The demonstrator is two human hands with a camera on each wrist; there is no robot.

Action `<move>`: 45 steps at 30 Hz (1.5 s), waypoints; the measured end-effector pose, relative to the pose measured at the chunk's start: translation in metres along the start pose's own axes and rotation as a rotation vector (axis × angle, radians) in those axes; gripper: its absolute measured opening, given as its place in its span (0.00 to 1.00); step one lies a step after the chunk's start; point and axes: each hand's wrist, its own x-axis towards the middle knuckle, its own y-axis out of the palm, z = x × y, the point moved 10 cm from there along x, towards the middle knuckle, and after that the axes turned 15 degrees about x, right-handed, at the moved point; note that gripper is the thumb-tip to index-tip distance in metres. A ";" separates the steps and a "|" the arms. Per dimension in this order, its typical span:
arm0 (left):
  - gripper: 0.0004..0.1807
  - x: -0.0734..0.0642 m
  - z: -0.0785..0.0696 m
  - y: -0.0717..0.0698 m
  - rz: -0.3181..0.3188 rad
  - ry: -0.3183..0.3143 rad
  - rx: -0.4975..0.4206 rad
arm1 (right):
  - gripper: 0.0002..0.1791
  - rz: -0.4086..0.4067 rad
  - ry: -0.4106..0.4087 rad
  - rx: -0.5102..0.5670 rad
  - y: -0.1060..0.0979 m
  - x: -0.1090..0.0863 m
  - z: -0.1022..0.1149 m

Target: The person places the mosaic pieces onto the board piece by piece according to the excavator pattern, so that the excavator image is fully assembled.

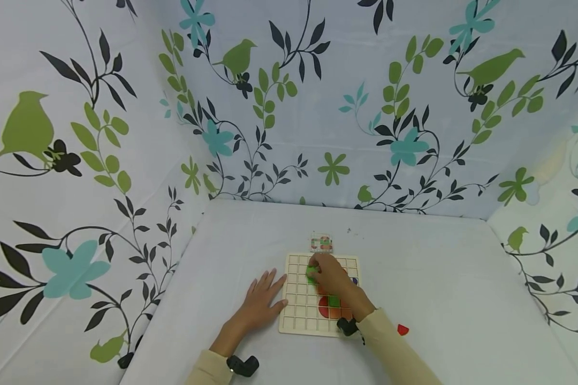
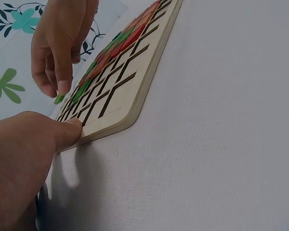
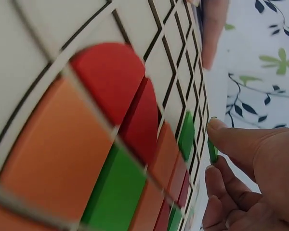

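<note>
A wooden grid board [image 1: 293, 322] lies on the white table, with red, orange and green tiles set in some of its squares. My right hand [image 1: 331, 274] is over the board's upper part and pinches a small green tile [image 3: 212, 150] between thumb and fingertips. Near it in the right wrist view are rounded red tiles [image 3: 111, 79], a large orange tile [image 3: 58, 149] and another green tile [image 3: 114, 180] in the grid. My left hand [image 1: 259, 307] rests with fingers spread beside the board's left edge; its thumb [image 2: 70, 131] touches the board's rim.
Behind the board lies a small pattern card [image 1: 321, 243] showing coloured shapes. A loose red piece [image 1: 402, 330] sits on the table right of my right forearm. Patterned cloth [image 1: 289, 133] with birds and leaves stands around the back and sides.
</note>
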 end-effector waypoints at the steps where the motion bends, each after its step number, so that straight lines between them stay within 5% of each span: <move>1: 0.36 0.000 0.000 0.001 -0.002 0.006 -0.007 | 0.08 0.009 -0.018 -0.031 0.004 0.002 0.004; 8: 0.37 0.002 -0.001 0.002 -0.034 0.044 -0.023 | 0.06 0.048 -0.027 -0.196 0.023 0.006 0.008; 29: 0.36 0.003 0.003 0.001 0.000 -0.008 0.020 | 0.08 0.116 -0.112 -0.291 0.028 0.000 0.019; 36: 0.37 0.001 0.002 0.001 -0.026 0.013 -0.007 | 0.08 0.072 -0.114 -0.261 0.020 -0.008 0.018; 40: 0.37 0.000 0.002 0.002 -0.049 0.019 -0.024 | 0.09 0.039 -0.043 -0.162 -0.004 -0.023 0.012; 45: 0.37 0.000 0.002 0.003 -0.054 0.010 -0.009 | 0.13 0.026 0.153 -0.033 -0.043 -0.060 -0.013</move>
